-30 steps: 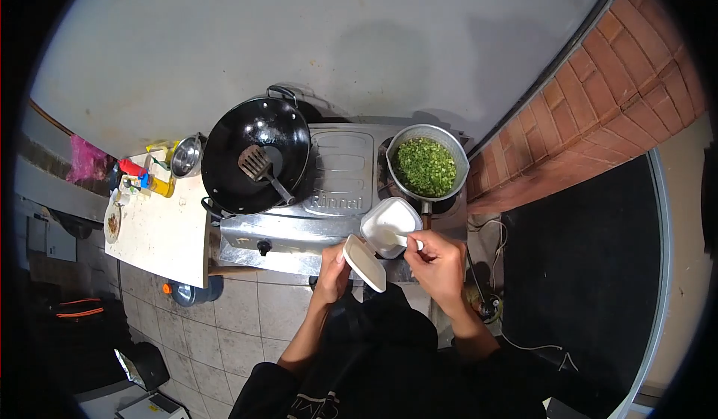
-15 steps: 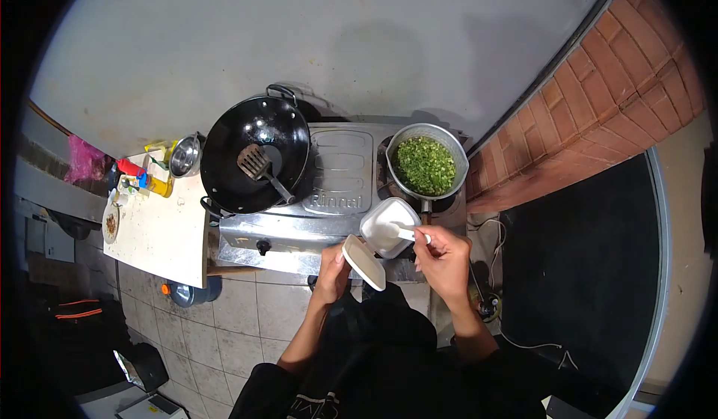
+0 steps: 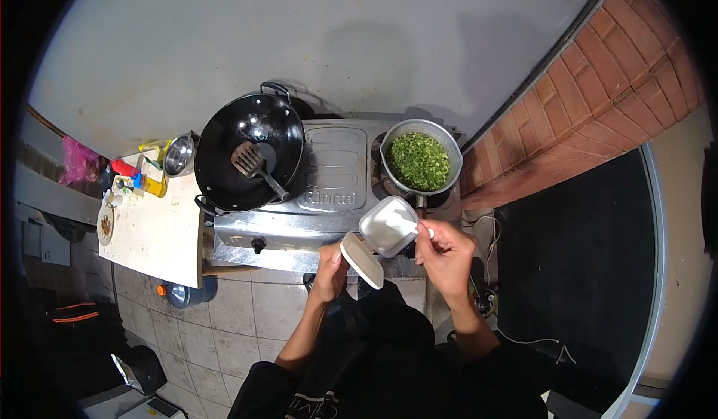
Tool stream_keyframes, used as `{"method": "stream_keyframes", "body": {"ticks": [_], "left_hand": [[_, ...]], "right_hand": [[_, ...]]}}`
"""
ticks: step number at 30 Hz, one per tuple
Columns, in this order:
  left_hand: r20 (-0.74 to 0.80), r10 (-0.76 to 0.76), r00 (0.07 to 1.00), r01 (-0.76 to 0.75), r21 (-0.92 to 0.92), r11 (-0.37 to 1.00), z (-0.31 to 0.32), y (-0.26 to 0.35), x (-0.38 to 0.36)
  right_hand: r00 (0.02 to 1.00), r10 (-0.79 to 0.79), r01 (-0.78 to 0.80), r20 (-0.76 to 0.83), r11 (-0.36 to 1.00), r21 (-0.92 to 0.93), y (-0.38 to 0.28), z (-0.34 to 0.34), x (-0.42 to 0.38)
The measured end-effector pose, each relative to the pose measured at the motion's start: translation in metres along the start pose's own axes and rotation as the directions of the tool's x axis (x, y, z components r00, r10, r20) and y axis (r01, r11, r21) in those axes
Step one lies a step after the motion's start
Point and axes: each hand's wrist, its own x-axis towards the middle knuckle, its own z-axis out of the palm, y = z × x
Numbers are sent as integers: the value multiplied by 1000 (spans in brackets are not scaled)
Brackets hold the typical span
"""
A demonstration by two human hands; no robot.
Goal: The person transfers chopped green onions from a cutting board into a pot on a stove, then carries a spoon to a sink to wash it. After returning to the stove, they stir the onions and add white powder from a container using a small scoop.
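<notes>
In my left hand (image 3: 329,271) is a pale, squarish lid (image 3: 362,260), tilted on its edge beside a white plastic container (image 3: 374,228). White contents, perhaps a powder, lie inside the container at the stove's front edge; what holds it up there is hard to see. My right hand (image 3: 446,258) pinches the handle of a small white spoon (image 3: 423,232), whose far end is over or in the container. Just beyond stands a metal saucepan (image 3: 387,146) filled with chopped green vegetables (image 3: 420,162), its handle pointing toward me.
A black wok (image 3: 224,123) with a slotted spatula (image 3: 256,166) sits on the left of the steel stove (image 3: 329,164). To its left, a white table (image 3: 161,236) carries a metal bowl (image 3: 179,157), bottles and a plate (image 3: 106,224). A brick pillar (image 3: 568,93) rises at right.
The view has shifted slightly, moving the stove and pans a little left. My right hand with the spoon has moved slightly right relative to the container. My left hand keeps the lid.
</notes>
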Motion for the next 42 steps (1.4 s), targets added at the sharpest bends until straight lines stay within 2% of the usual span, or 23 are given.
{"method": "stream_keyframes", "body": {"ticks": [2, 5, 7, 10, 14, 15, 17, 20, 21, 23, 26, 28, 29, 30, 32, 35, 38, 42], "left_hand": [[0, -7, 1000, 7, 1, 1000, -1, 1, 0], [-15, -16, 1000, 16, -9, 1000, -3, -2, -1], [-3, -6, 1000, 6, -16, 1000, -4, -3, -1], [-9, -8, 1000, 8, -16, 1000, -1, 0, 0], [-36, 0, 999, -1, -19, 1000, -1, -2, 0], [-33, 0, 999, 0, -18, 1000, -7, -6, -1], [94, 13, 995, -18, 50, 999, -22, -17, -1], [124, -3, 992, 0, 25, 1000, -29, -22, 0], [72, -30, 997, 29, 17, 999, -28, -23, 0], [75, -29, 997, 27, 19, 999, -30, -26, 0], [63, -11, 998, 10, 17, 1000, -26, -21, 4], [63, -46, 997, 46, -8, 999, -30, -24, 1], [14, -32, 999, 32, -5, 999, -30, -27, 0], [14, -39, 999, 39, -7, 999, -31, -29, -2], [8, -47, 999, 47, 28, 999, -35, -28, -2], [2, -22, 1000, 22, 19, 1000, -33, -26, -6], [-35, -1, 999, 1, -7, 1000, -37, -30, -13], [-41, -39, 998, 39, 0, 999, -39, -26, -20]], "right_hand": [[999, 33, -32, -21, 997, 73, 0, -1, 1], [1000, -6, 6, 25, 1000, 5, -1, -3, 2], [995, 92, -85, -35, 982, 170, -3, -5, 5], [995, 93, -100, 46, 978, 183, -2, -6, 4], [995, 100, -103, 22, 964, 244, -3, -9, 7], [993, 110, -117, 38, 959, 257, -1, -9, 7], [992, 115, -125, 50, 956, 266, -1, -12, 7], [992, 92, -112, 84, 954, 279, -2, -16, 7], [990, 109, -129, 88, 955, 268, -5, -19, 8], [988, 127, -145, 88, 956, 255, -8, -25, 11], [998, 41, -25, -49, 956, 292, -11, -40, 26], [990, 56, -13, -132, 952, 306, -8, -48, 42], [988, 41, 11, -151, 945, 328, -4, -49, 51], [991, 15, 27, -135, 951, 307, 1, -51, 59], [987, 65, -16, -148, 951, 309, 5, -50, 74], [982, 23, 29, -186, 962, 271, 26, -59, 104], [991, 17, 12, -132, 976, 217, 41, -53, 117], [978, -3, 27, -209, 993, 111, 50, -55, 125]]}}
